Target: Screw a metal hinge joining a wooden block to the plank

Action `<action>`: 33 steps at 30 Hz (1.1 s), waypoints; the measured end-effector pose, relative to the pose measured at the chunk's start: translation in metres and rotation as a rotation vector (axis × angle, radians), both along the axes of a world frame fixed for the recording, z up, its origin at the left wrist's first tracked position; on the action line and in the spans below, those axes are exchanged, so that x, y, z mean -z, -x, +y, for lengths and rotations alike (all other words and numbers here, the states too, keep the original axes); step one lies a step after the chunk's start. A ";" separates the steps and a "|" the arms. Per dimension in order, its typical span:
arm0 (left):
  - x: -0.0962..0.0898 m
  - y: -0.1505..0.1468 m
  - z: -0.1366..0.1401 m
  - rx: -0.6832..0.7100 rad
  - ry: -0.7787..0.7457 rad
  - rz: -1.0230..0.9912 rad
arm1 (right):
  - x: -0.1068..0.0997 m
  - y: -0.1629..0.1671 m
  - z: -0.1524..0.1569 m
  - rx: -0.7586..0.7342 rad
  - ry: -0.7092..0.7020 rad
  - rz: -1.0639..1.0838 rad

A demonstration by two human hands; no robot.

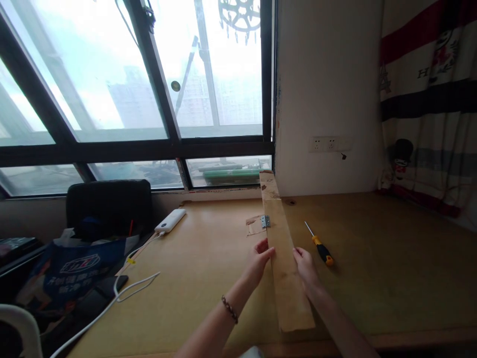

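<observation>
A long wooden board (285, 268) runs front to back across the desk, its far end close to the window wall. My left hand (259, 261) grips its left edge, thumb on top. On the opposite edge, my right hand (306, 268) is closed with thumb and fingers at the wood. A metal hinge (265, 221) sits at the board's left edge, beyond my left hand. Beside it lies a torn brownish scrap (254, 226), perhaps cardboard. To the right of the board rests a screwdriver (322, 250) with a yellow and black handle, its shaft pointing away from me.
A white power bank (170, 222) with a white cable (137, 287) lies on the desk's left side. Left of the desk stand a black chair (108, 209) and a blue printed bag (70, 271). A wall socket (330, 144) and a curtain (428, 109) are at the right.
</observation>
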State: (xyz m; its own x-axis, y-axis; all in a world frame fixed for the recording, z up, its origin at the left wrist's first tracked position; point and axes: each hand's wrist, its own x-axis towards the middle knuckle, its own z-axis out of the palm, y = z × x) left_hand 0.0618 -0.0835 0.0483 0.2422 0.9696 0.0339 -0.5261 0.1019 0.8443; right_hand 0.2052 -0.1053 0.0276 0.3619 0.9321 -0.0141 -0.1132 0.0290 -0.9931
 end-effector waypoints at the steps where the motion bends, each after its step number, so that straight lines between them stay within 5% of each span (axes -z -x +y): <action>1: -0.004 -0.013 -0.002 0.045 -0.030 -0.002 | -0.003 -0.015 -0.005 0.030 -0.007 -0.023; 8: -0.023 -0.120 0.004 0.181 -0.025 0.067 | -0.014 -0.133 -0.012 0.221 -0.083 -0.070; 16: -0.042 -0.222 0.044 0.170 0.064 0.001 | -0.020 -0.241 0.048 0.304 -0.174 -0.111; 23: -0.042 -0.245 0.083 0.231 0.041 0.055 | -0.012 -0.275 0.100 0.368 -0.190 -0.147; 33: -0.040 -0.242 0.105 0.240 -0.005 0.094 | -0.002 -0.279 0.141 0.329 -0.260 -0.277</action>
